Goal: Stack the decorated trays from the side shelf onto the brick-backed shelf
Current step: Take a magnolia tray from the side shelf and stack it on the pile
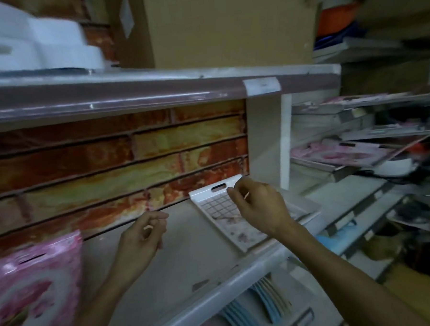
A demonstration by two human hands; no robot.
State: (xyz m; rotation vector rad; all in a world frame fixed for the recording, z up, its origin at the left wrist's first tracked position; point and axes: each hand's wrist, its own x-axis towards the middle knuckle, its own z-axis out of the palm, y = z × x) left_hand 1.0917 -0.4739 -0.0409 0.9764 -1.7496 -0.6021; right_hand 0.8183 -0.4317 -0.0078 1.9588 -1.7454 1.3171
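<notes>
- A white tray [230, 213] with a grid-and-flower print lies flat on the brick-backed shelf [178, 252], right of centre in the frame, its handle slot toward the brick wall [114, 163].
- The right hand [257, 205] hovers over the tray's far end, fingers loosely curled and holding nothing; whether it touches the tray I cannot tell.
- The left hand [142, 237] hangs above bare shelf at centre, also loosely curled and empty.
- Judged step: one tray appears set down, and the hands look free to fetch another.
- More decorated trays [353, 153] lie tilted on the side shelf [334, 169] at centre right.
- Next move likely calls for reaching right, gripping a tray by its rim, then laying it squarely on the white one.
- Pink trays [36, 284] lean at lower left.
</notes>
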